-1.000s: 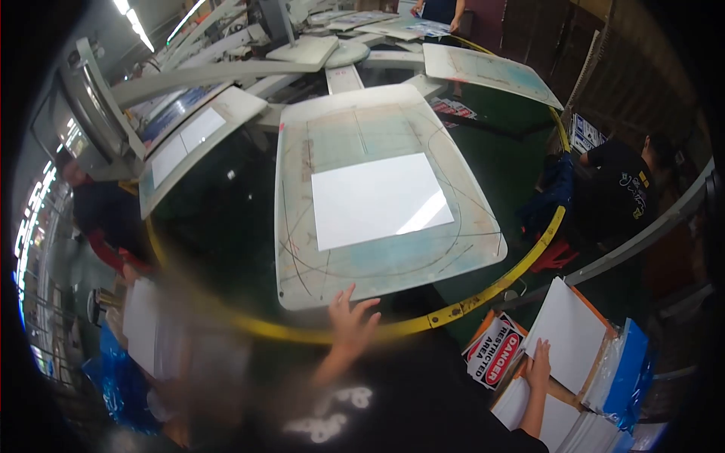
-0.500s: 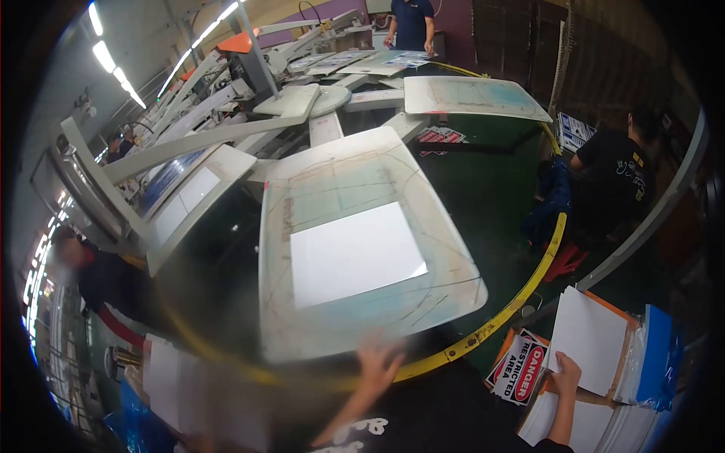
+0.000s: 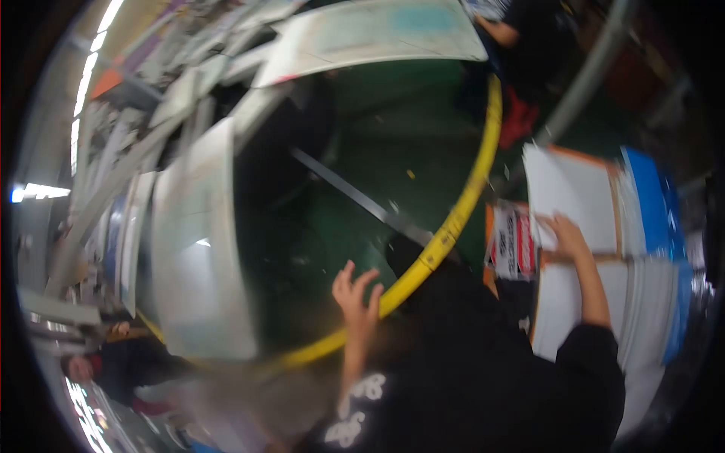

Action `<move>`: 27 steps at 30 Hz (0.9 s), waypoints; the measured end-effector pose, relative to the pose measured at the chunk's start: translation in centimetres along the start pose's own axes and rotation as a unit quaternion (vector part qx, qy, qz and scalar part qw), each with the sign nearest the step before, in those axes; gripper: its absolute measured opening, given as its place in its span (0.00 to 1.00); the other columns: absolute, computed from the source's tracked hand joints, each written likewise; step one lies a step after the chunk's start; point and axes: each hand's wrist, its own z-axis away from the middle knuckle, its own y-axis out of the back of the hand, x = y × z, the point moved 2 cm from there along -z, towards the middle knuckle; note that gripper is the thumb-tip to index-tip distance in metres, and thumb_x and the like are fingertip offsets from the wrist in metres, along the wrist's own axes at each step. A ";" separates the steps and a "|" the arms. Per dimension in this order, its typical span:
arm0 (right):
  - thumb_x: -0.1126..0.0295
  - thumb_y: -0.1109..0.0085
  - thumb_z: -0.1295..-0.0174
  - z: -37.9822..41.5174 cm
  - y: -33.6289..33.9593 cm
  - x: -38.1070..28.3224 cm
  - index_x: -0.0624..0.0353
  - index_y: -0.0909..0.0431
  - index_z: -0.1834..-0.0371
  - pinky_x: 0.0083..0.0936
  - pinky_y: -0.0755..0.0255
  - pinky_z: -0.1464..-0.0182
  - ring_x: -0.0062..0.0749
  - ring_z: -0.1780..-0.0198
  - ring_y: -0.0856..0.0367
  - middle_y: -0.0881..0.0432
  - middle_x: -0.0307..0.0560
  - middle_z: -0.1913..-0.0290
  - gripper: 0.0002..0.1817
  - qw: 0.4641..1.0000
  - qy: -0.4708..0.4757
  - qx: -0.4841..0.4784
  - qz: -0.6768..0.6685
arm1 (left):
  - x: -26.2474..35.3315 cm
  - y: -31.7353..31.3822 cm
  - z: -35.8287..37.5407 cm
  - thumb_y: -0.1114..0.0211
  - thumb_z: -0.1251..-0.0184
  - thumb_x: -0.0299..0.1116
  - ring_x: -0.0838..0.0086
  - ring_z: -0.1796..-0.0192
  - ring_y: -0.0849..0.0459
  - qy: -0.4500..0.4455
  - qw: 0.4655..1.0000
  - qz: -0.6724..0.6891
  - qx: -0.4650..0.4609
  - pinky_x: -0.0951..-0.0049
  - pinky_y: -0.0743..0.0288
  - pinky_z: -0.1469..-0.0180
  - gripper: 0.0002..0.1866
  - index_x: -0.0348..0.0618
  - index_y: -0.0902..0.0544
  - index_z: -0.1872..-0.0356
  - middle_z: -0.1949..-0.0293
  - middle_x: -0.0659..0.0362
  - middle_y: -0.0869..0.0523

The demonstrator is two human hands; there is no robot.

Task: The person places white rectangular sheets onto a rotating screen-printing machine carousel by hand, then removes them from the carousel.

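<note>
My left hand (image 3: 356,296) is raised beside the yellow curved rail (image 3: 430,260), fingers apart and holding nothing. At the right, my right hand (image 3: 563,235) is at the near left corner of a white sheet (image 3: 574,192) on top of a stack. Its fingers appear closed on the sheet's edge, though motion blurs the tips. Left of that stack lie signs with red, black and white print (image 3: 513,241). A second stack of white sheets (image 3: 581,291) sits nearer, partly under my right forearm.
A flat machine platen (image 3: 200,249), blurred, stands at the left inside the rail, and another platen (image 3: 377,34) at the top. A co-worker (image 3: 521,45) is at the upper right. Another person (image 3: 136,370) is at the lower left. Blue wrapping (image 3: 653,204) borders the stacks.
The view has swung right, and the platens have shifted left in it. The platen bearing a white sheet has left the front. My right hand stays at the stack's edge; my left remains open.
</note>
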 end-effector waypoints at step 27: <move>0.74 0.52 0.49 10.0 4.9 -13.4 0.62 0.20 0.52 0.34 0.41 0.43 0.43 0.49 0.27 0.20 0.53 0.51 0.20 0.805 0.009 0.590 0.059 | 17.1 -4.1 -4.4 0.33 0.43 0.29 0.67 0.36 0.32 0.050 0.694 0.582 -0.421 0.67 0.41 0.34 0.34 0.40 0.38 0.35 0.39 0.51 0.30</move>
